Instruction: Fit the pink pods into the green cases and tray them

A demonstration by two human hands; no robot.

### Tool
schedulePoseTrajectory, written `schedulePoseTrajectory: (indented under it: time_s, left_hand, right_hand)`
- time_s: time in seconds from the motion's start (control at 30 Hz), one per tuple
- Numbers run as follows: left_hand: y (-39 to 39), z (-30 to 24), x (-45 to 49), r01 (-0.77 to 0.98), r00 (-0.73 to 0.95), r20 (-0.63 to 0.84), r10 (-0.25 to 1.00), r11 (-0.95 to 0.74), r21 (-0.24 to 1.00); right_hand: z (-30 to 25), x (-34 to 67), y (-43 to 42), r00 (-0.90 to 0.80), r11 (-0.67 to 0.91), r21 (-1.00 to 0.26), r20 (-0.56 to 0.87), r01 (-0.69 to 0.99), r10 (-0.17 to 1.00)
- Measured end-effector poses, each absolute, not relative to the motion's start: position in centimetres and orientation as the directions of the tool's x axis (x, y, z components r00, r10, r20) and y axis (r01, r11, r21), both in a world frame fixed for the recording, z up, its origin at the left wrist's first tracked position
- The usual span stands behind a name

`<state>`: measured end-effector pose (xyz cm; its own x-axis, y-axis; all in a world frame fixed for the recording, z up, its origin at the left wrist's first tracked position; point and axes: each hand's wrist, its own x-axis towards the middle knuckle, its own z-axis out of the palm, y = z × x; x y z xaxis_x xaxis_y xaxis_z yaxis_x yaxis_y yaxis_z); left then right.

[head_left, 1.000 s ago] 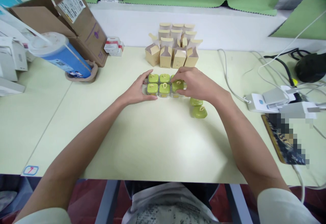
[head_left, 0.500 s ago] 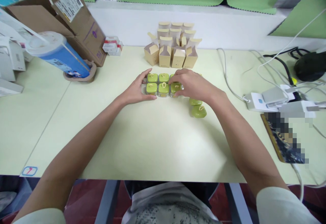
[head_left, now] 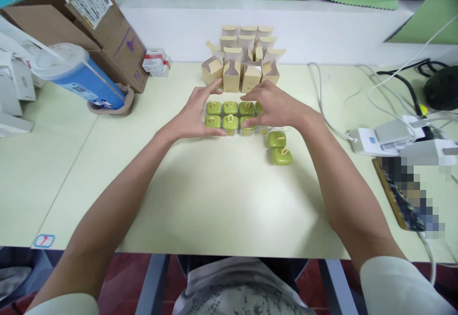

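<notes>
Several small clear jars with green lids [head_left: 230,115] stand packed in two rows at the middle of the pale table [head_left: 214,200]. My left hand [head_left: 195,113] cups the left end of the block, fingers spread, thumb along the front. My right hand [head_left: 274,109] cups the right end, fingers stretched over the back row and thumb at the front jar. Both hands press against the jars from the sides without lifting any. Two loose green lids [head_left: 279,148] lie just right of the block, below my right wrist.
Several small tan cartons [head_left: 243,62] with open flaps stand behind the jars. A tipped blue-labelled cup [head_left: 77,78] and brown cardboard boxes [head_left: 107,28] sit at the back left. White cables, a white device [head_left: 390,138] and a dark pad lie at the right.
Both hands have opened and shifted slightly back, now flanking the block with fingers stretched; the right hand has uncovered more of the right jars and the upper loose lid.
</notes>
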<state>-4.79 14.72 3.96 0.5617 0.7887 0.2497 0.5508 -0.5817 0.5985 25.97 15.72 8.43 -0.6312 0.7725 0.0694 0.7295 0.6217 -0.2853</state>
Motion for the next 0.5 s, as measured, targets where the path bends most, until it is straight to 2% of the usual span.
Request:
schedulePoseTrajectory:
  time_s: [0.2, 0.5]
  left_hand:
    - [14.3, 5.4, -3.1, 0.665, 0.583, 0.102, 0.806, -0.546, 0.510]
    - [14.5, 5.2, -1.3, 0.652, 0.569, 0.055, 0.820, -0.491, 0.577]
  right_hand:
    - [8.2, 25.3, 15.8, -0.594, 0.566, -0.310, 0.002, 0.764, 0.804]
    - [9.3, 25.0, 14.6, -0.628, 0.579, -0.299, -0.102, 0.759, 0.771]
